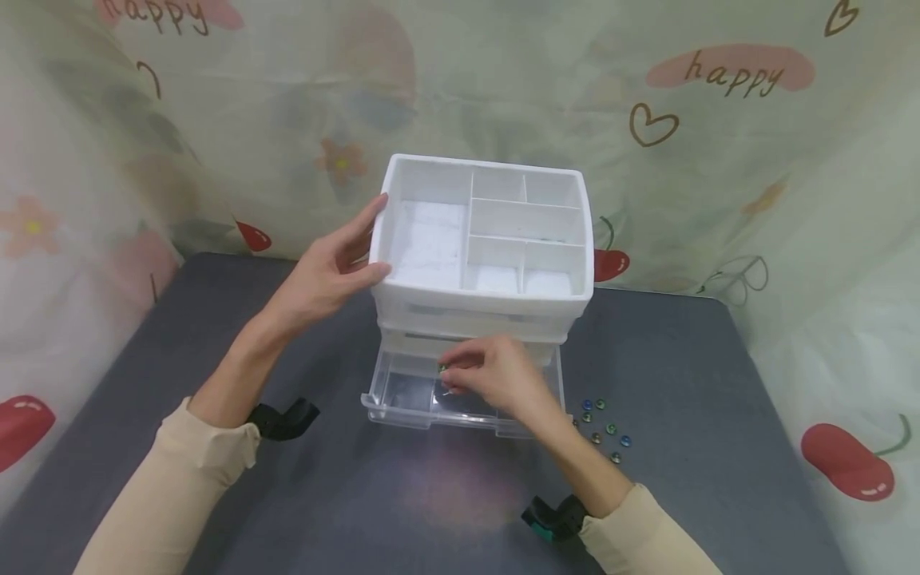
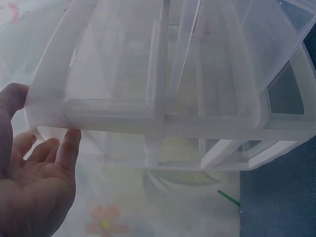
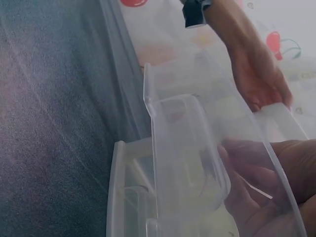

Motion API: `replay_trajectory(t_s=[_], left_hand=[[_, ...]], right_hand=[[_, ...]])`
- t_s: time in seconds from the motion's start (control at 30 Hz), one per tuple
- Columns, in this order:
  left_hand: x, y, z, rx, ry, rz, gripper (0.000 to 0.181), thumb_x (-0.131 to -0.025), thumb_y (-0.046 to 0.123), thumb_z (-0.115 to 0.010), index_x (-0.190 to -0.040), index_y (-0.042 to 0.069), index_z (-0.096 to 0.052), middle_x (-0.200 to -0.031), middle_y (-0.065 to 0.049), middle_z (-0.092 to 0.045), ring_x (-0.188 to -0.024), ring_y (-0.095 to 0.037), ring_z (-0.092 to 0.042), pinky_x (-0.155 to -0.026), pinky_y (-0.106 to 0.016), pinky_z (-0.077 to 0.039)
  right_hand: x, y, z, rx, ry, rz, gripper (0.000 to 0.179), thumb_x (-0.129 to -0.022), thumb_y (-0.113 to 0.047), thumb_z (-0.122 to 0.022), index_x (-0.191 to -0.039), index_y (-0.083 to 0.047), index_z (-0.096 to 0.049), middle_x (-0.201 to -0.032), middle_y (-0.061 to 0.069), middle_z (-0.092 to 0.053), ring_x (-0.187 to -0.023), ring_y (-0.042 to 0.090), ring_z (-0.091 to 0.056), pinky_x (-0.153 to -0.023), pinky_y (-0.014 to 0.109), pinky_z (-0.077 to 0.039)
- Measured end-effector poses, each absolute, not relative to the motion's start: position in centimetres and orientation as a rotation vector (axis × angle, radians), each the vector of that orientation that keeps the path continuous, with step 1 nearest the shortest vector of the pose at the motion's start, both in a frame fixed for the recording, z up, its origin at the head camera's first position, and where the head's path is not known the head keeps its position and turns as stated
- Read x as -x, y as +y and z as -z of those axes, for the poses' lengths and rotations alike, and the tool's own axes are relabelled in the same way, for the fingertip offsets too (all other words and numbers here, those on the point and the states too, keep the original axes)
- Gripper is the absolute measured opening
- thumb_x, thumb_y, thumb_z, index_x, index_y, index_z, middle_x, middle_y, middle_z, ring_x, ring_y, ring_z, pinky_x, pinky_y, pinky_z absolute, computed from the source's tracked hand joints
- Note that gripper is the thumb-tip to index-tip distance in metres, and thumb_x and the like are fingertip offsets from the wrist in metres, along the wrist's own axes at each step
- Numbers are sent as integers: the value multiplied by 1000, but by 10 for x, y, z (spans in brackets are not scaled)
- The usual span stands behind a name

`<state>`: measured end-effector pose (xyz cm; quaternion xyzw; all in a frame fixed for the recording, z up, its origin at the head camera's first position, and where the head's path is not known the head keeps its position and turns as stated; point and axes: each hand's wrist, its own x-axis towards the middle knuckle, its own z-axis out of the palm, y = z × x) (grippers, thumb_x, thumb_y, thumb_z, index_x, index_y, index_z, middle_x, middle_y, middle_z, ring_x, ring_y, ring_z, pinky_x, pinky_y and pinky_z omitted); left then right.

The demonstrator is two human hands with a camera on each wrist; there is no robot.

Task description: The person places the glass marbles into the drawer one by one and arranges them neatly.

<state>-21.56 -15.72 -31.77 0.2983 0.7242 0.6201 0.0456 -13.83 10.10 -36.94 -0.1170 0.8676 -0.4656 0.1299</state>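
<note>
A white plastic drawer organizer (image 1: pixel 481 297) stands on the table, with a divided tray on top. My left hand (image 1: pixel 323 275) grips its upper left side; in the left wrist view the fingers (image 2: pixel 68 153) reach under the edge. Below the tray, a clear drawer (image 1: pixel 402 391) is pulled out toward me. Over this drawer my right hand (image 1: pixel 496 375) pinches a small green glass bead (image 1: pixel 442 368) between thumb and fingertips. Through the clear drawer wall (image 3: pixel 187 148), the right wrist view shows the right hand's fingers (image 3: pixel 247 197), but the bead cannot be made out there.
Several small round glass beads (image 1: pixel 611 429), green, blue and brownish, lie on the dark grey table (image 1: pixel 690 399) right of the drawer. A patterned cloth (image 1: pixel 503 80) hangs behind and at both sides. Black bands with mounts (image 1: pixel 286 420) sit on both wrists.
</note>
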Motion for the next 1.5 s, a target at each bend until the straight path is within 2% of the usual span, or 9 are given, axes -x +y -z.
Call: replay_trajectory(t_s=[0.13,0.47,0.87,1.17,1.33,1.5], left_hand=[[216,-158,319,-912,2205,-1896,78,-96,4,-63,-159,21,-21,-165,1,-17,-149,-22,-24,-102,-22,-40],[217,-159,321,-915,2188,-1912,77,-97,3,-62,-159,22,-21,-165,2,-17,-149,-21,-23,-103,-22,-40],[214,-160,319,-891,2186,-1910,78,-96,3,-64,-159,22,-23,-164,1,-19,-148,-22,-25,-102,-21,-40],[211,-161,321,-884,2161,-1943,78,-95,2,-64,-159,20,-24,-164,-3,-21,-148,-23,-25,-102,-21,-41],[210,-160,322,-885,2162,-1955,77,-95,1,-64,-159,18,-26,-163,-8,-23,-148,-25,-26,-101,-22,-42],[208,-160,324,-927,2153,-1955,76,-96,-2,-61,-159,20,-25,-164,-5,-20,-148,-24,-24,-100,-21,-42]], right_hand=[[140,97,370,352,2525,1327,18,-86,-15,-78,-103,-10,-79,-81,-5,-75,-69,7,-70,-59,27,-49],[141,89,372,331,2518,1366,15,-84,-8,-78,-99,-7,-78,-78,-3,-75,-67,8,-71,-57,25,-50],[136,88,373,352,2540,1285,16,-84,-16,-80,-100,-12,-80,-82,-6,-75,-68,5,-69,-66,28,-54],[132,87,373,358,2563,1283,17,-85,-13,-78,-101,-9,-79,-80,-5,-75,-65,8,-69,-61,29,-53],[128,88,371,381,2575,1318,15,-86,-12,-77,-101,-11,-79,-83,-4,-75,-69,6,-69,-63,29,-54],[122,91,369,419,2610,1365,14,-86,-11,-77,-100,-13,-79,-86,-5,-75,-75,5,-69,-69,27,-55]])
